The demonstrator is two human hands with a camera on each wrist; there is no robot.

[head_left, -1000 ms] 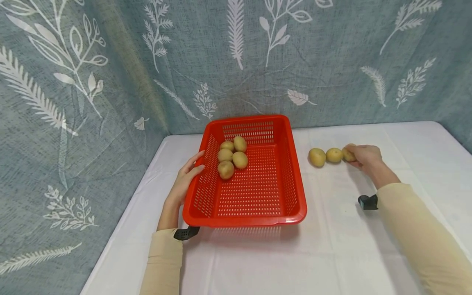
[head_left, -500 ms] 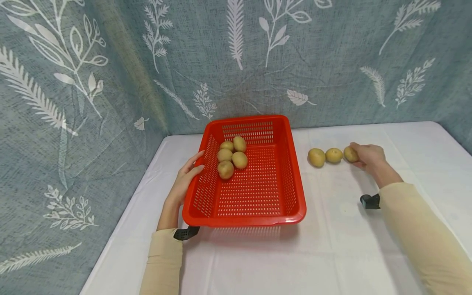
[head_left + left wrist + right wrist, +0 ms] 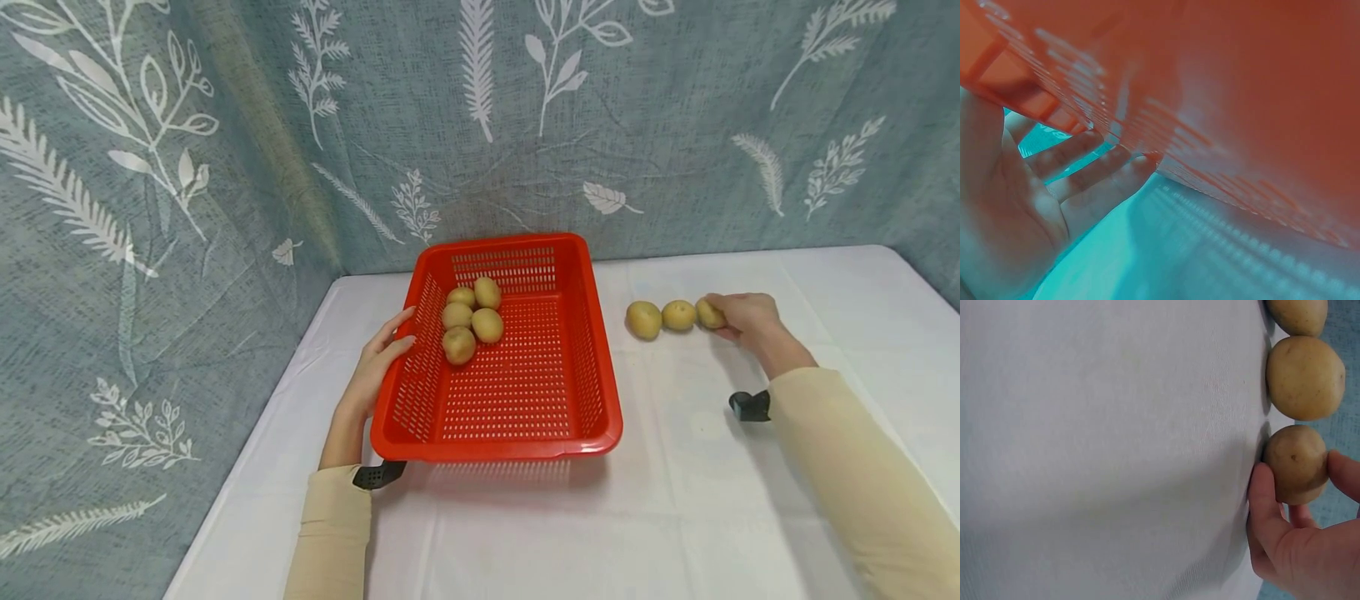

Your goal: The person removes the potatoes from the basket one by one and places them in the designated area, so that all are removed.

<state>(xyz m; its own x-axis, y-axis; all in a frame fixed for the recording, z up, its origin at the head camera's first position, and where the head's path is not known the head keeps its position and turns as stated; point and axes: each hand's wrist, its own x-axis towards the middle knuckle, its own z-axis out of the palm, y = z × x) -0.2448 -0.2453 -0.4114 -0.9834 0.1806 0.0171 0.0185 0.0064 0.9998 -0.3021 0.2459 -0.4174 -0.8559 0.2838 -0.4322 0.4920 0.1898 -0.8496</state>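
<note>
A red basket [image 3: 517, 417] with slotted walls stands on the white tablecloth [image 3: 675, 500], left of the middle, and five potatoes [image 3: 470, 321] lie bunched in its far left part, touching one another; the rest of its floor shows bare slots. To the right of the basket three more potatoes lie in a row on the cloth: the left potato [image 3: 644, 320], the middle potato [image 3: 678, 315] just beside it, and the right potato [image 3: 709, 313] at the end of the row. The right hand [image 3: 746, 317] pinches that right potato between thumb and fingers while it rests on the cloth. The left hand [image 3: 381, 364] lies against the basket's left wall with its fingers straight and slightly spread, pressing on the outside of the plastic. A leaf-patterned curtain [image 3: 225, 125] hangs behind and to the left of the table. The head view gives the whole layout but shows little of the right hand's grip; the right wrist view shows it closely, with the thumb on the near side of the right potato [image 3: 1295, 464] and a fingertip on its far side, the middle potato [image 3: 1305, 377] next in the row. The left wrist view shows the straight fingers [image 3: 1079, 181] under the basket's rim, flat against the slotted wall [image 3: 1222, 112], which the head view only hints at.
</note>
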